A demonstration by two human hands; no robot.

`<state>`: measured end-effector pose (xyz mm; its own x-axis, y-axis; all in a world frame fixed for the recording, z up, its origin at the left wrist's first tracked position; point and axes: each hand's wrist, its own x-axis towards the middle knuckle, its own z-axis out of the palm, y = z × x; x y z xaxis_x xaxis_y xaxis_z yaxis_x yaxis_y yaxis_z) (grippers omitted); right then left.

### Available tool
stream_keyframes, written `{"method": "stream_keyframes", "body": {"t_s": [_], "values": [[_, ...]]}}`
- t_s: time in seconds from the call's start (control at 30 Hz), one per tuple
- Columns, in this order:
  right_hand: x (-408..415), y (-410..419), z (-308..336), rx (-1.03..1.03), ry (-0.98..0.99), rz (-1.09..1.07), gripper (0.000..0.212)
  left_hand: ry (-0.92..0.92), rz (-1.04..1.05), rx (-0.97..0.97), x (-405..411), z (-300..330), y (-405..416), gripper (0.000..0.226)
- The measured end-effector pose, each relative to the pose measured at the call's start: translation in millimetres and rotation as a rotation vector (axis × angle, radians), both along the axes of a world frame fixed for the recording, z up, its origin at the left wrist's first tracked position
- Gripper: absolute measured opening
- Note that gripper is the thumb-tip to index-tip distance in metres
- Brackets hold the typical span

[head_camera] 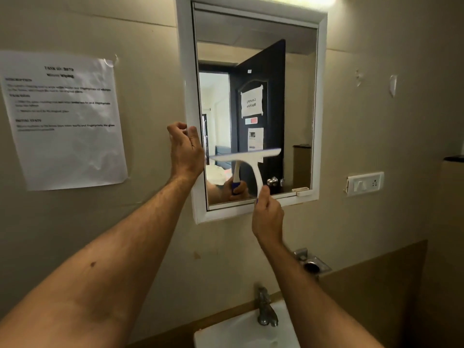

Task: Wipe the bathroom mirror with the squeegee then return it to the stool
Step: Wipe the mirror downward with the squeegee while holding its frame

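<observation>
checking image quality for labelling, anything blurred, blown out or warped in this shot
Head view: the squeegee in the right hand is motion-smeared; the light strip above the mirror is blown out; text on the paper notice is soft; wide-angle bends the wall edges.

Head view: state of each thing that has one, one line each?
mirror: on the wall, white frame gripped at its left edge.
squeegee: held up, blade at the lower glass, handle down.
left hand: grips the mirror frame.
right hand: grips the squeegee handle.
door, seen in the mirror: open.
tap: no water seen running.
paper sheet: stuck to the wall, creased.
</observation>
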<state>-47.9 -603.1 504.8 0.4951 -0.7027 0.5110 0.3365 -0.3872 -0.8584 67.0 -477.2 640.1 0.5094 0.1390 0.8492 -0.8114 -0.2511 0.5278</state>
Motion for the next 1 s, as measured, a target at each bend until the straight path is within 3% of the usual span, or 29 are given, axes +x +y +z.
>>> {"method": "stream_keyframes", "body": {"t_s": [0.17, 0.43, 0.57, 0.73, 0.9, 1.0], "values": [[-1, 1, -5, 0.017, -0.027, 0.007, 0.054, 0.0, -0.008, -0.019, -2, 12, 0, 0.03], [10, 2, 160, -0.077, -0.128, 0.046, 0.051, -0.026, -0.021, -0.117, 0, 65, -8, 0.019], [16, 1, 203, -0.099, -0.149, 0.057, 0.055, -0.029, 0.016, -0.098, 1, 81, -10, 0.023], [26, -3, 191, -0.112, -0.154, 0.04, 0.058, -0.049, 0.133, 0.008, 2, 78, -10, 0.035], [29, -3, 147, -0.106, -0.169, 0.012, 0.047, -0.068, 0.117, -0.025, 7, 81, -9, 0.035], [29, 4, 167, -0.072, -0.225, 0.022, 0.048, -0.091, 0.107, -0.05, 12, 77, -8, 0.033]]}}
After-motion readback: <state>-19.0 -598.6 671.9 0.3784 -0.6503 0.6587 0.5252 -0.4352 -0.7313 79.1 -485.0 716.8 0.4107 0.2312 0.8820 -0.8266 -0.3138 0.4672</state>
